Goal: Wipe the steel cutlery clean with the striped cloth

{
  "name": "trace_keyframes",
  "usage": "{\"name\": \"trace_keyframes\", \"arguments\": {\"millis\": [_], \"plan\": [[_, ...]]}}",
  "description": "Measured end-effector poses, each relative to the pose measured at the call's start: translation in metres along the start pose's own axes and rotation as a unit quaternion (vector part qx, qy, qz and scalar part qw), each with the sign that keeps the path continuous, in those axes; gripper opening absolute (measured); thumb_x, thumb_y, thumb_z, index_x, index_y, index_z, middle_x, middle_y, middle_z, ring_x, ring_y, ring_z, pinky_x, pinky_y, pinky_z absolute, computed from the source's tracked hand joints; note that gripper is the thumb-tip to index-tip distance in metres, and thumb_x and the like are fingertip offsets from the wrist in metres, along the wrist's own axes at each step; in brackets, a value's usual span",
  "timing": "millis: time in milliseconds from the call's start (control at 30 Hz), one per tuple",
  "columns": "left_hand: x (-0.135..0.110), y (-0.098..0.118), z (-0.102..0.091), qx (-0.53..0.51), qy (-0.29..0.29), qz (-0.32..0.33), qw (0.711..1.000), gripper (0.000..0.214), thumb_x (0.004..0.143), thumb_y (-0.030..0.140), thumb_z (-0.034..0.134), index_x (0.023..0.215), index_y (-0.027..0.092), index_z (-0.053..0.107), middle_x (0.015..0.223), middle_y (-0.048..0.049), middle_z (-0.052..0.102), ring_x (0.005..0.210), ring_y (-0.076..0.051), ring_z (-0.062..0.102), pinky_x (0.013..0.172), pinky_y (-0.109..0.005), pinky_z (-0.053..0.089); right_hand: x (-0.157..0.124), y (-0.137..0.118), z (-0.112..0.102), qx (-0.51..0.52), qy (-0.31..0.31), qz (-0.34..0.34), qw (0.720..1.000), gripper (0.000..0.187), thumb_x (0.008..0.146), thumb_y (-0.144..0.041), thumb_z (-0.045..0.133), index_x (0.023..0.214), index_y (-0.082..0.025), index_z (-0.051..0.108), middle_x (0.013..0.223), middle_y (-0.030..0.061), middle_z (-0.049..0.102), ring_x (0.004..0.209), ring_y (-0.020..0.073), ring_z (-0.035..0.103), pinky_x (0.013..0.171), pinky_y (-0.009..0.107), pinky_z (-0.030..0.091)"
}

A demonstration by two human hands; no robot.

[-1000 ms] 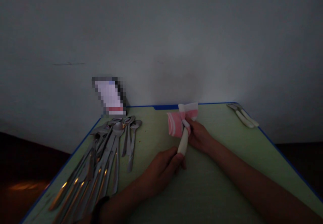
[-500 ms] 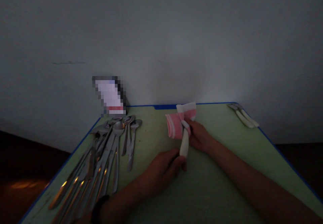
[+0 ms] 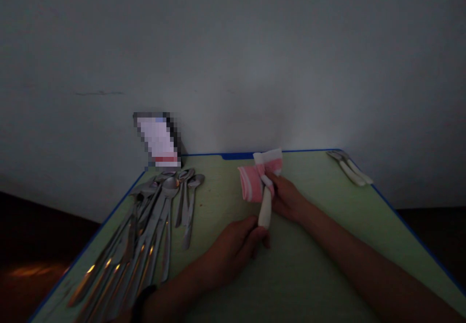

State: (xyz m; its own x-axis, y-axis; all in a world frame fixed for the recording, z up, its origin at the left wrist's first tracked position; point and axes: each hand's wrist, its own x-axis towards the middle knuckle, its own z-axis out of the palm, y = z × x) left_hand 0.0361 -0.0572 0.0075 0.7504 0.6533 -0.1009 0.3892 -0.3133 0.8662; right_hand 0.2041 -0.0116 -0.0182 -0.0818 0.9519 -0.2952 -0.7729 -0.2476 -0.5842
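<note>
Head cam is the only view, and it's pretty dim. The white-handled utensil (image 3: 266,210) is held over the middle of the green table (image 3: 218,187), its handle end pointing back toward the near side. Left hand (image 3: 236,245) has thumb and fingers curled round the end of that handle, no gap I can see. Right hand (image 3: 287,196) is bunched on the pink-and-white striped cloth (image 3: 252,183), pinching it around the upper part of the utensil; can't tell how tightly. The utensil's head is covered, so no clue if it's a fork, a spoon or whatever.

Looks like a wipe to me. If so, I'd anchor the left hand at the very end of the handle and let the right one do the moving, cloth snug on both faces. Give the handle a little turn between strokes so the sides get rubbed too. Go easy near the tip in case it's pointy.

Watch your elbow room as well: the pile of metal cutlery (image 3: 142,249) runs along the left edge, right by the left forearm, so don't swing that out. Two more white-handled utensils (image 3: 352,173) lie near the far right corner, well apart from the hands.
</note>
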Motion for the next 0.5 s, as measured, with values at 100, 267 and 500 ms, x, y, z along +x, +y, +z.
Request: {"name": "trace_keyframes", "arguments": {"millis": [100,267,500], "plan": [[0.0003,-0.0012,0.0005,-0.010,0.003,-0.010,1.000,0.035,0.095,0.035,0.028,0.084,0.016,0.055,0.064,0.0031,0.049,0.059,-0.010,0.048,0.057,-0.020,0.037,0.0000,-0.0006,0.0014,0.000,0.014,0.010,1.000,0.012,0.076,-0.025,0.062,0.075,-0.013,0.062,0.061,-0.0012,0.061,0.056,0.0095,0.054,0.063,0.023,0.047],[0.0000,0.0005,0.0006,-0.012,0.004,-0.006,1.000,0.034,0.094,0.037,0.030,0.083,0.016,0.055,0.065,0.0035,0.049,0.060,-0.010,0.048,0.057,-0.020,0.037,-0.0026,-0.0014,0.0051,0.002,0.017,0.009,1.000,0.012,0.078,-0.022,0.058,0.073,-0.012,0.062,0.066,0.0009,0.064,0.060,0.0098,0.056,0.069,0.023,0.047],[-0.0003,0.0034,-0.0006,-0.001,0.000,-0.001,1.000,0.033,0.094,0.036,0.032,0.082,0.016,0.055,0.067,0.0029,0.050,0.063,-0.010,0.049,0.060,-0.021,0.037,-0.0010,-0.0007,0.0015,-0.020,-0.011,0.007,1.000,0.012,0.075,-0.025,0.062,0.077,-0.013,0.062,0.068,0.0007,0.064,0.063,0.0114,0.057,0.071,0.026,0.048]]}}
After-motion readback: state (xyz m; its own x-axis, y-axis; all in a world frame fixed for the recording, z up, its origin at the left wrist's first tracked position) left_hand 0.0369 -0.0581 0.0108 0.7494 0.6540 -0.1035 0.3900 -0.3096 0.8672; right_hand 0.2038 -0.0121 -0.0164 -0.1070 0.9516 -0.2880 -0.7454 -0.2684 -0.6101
